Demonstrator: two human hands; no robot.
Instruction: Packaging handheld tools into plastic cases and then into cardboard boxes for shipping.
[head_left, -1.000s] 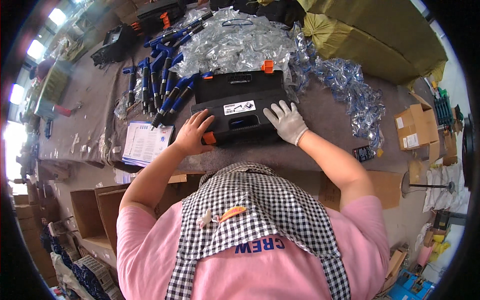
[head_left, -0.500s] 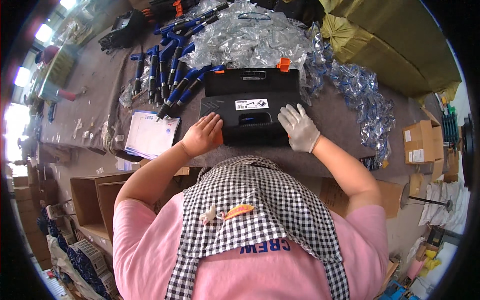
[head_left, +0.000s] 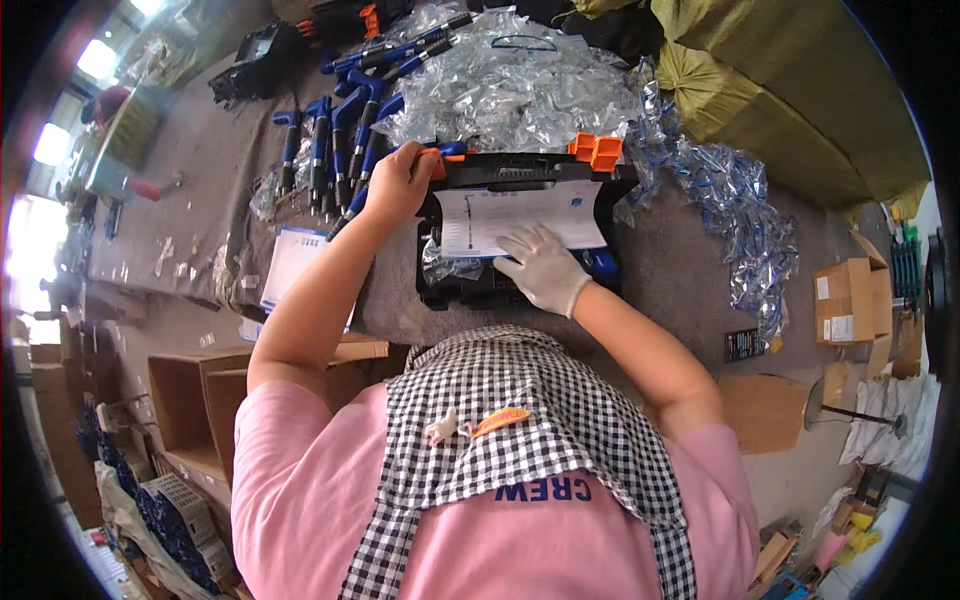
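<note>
In the head view, a black case (head_left: 447, 294) is seen open on the grey-covered table (head_left: 385, 315), directly in front of the person. Its raised far edge is gripped at the left corner by the bare left hand (head_left: 400, 187), whose fingers are curled in around an orange latch (head_left: 438, 167). The gloved right hand (head_left: 548, 275) is spread open, with nothing grasped, and is laid palm down over the near edge of a white printed sheet (head_left: 482, 218) set inside the case. Under the sheet, a clear bag (head_left: 448, 264) and a blue item (head_left: 601, 263) are partly hidden. At the far right corner, 2 orange latches (head_left: 605, 153) are shown. Blue-and-black tools (head_left: 318, 150) and printed leaflets (head_left: 288, 265) are placed to the left; clear plastic bags (head_left: 500, 95) are heaped behind.
</note>
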